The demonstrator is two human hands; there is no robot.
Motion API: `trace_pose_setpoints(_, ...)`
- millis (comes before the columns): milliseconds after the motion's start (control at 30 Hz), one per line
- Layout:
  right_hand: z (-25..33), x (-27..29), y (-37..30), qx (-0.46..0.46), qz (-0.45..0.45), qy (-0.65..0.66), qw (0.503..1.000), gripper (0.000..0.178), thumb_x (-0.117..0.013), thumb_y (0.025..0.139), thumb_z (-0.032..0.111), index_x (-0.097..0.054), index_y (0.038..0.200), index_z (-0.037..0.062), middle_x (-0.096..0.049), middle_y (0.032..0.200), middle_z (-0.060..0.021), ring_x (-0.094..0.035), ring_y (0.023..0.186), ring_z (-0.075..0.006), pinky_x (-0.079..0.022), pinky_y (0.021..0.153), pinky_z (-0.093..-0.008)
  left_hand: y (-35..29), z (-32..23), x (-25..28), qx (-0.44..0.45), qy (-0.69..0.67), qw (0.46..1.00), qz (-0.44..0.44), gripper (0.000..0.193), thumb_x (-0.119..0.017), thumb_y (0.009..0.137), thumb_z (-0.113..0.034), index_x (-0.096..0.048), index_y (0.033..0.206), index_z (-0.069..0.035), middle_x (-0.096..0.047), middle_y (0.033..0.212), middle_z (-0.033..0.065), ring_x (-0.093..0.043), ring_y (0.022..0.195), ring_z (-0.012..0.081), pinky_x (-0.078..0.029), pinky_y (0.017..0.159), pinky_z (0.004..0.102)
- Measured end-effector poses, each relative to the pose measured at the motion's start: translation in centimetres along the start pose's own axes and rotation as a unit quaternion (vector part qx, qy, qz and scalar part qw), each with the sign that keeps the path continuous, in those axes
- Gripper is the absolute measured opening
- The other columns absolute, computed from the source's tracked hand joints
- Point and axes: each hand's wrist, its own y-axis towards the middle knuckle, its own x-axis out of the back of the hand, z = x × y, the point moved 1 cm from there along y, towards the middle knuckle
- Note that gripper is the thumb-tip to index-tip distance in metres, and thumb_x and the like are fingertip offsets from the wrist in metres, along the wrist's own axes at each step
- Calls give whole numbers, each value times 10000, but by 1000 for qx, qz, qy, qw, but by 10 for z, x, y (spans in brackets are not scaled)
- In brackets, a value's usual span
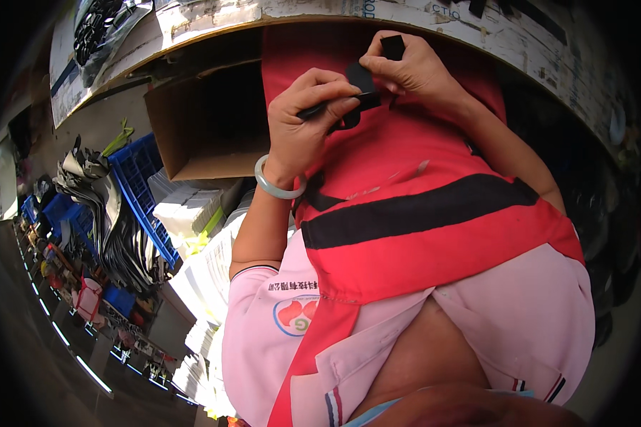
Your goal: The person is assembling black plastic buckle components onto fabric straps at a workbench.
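Note:
My left hand (pixel 310 117), with a pale bangle (pixel 278 179) at the wrist, is closed with thumb and fingers pinching a black flat piece (pixel 363 78). Part of that piece curves up toward the other hand, and more black material shows below the fingers. Close by on the right, my right hand (pixel 413 67) is closed around a black strip (pixel 392 48), whose squared end sticks up past the thumb. Whether the two black parts are joined is hidden by the fingers. Both hands are over the lap of my red apron (pixel 434 142).
A worktable edge (pixel 214 25) curves across the top, with a bag of black pieces (pixel 100 32) at its left. Under it stands an open cardboard box (pixel 192 167). Further left are a blue crate (pixel 139 192), stacked dark sheets (pixel 110 213) and white stacks (pixel 189 206).

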Motion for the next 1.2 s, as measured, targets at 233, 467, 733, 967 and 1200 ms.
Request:
trace_pose_setpoints(233, 3, -12, -3, -59, 88, -118, 987, 293, -673, 890, 303, -615, 1014, 44, -528, 676, 7, -462, 519, -53, -381, 453, -211, -55, -1, 107, 98, 245, 904, -336, 229, -660, 905, -100, -670, 1125, -39, -632, 768, 8, -497, 537, 30, -351, 448, 170)
trace_pose_setpoints(467, 32, -47, 5, 157, 112, -202, 960, 248, -667, 883, 215, -638, 1032, 20, -628, 782, -69, -594, 691, -131, -487, 638, -278, -20, 17, 34, 126, 39, 983, -131, 402, -705, 837, -29, -607, 1227, -16, -614, 806, -12, -559, 712, 44, -481, 642, 194)
trace_pose_setpoints(733, 20, -22, 6, -31, 61, -22, 997, 249, -658, 901, 293, -665, 926, 46, -556, 688, 30, -428, 505, -23, -301, 445, -195, -4, 38, 20, 276, -358, 890, 63, 406, -626, 905, -196, -544, 1272, -44, -631, 888, 72, -587, 615, 129, -440, 467, 210)
trace_pose_setpoints(967, -4, -11, 13, -151, 196, 156, 956, 249, -653, 906, 302, -591, 843, 70, -474, 621, 58, -347, 449, 1, -242, 403, -174, -1, 29, 9, 158, -127, 979, -27, 254, -622, 900, -47, -646, 1152, -39, -637, 877, 33, -563, 617, 86, -428, 469, 197)
trace_pose_setpoints(1200, -12, -3, 15, 60, -25, -118, 991, 505, -557, 917, 543, -548, 1021, 50, -464, 662, 15, -455, 612, -73, -388, 550, -238, 12, 37, 10, 211, -187, 952, -124, 171, -672, 881, -88, -692, 1034, -13, -628, 738, 16, -520, 535, 55, -390, 447, 190)
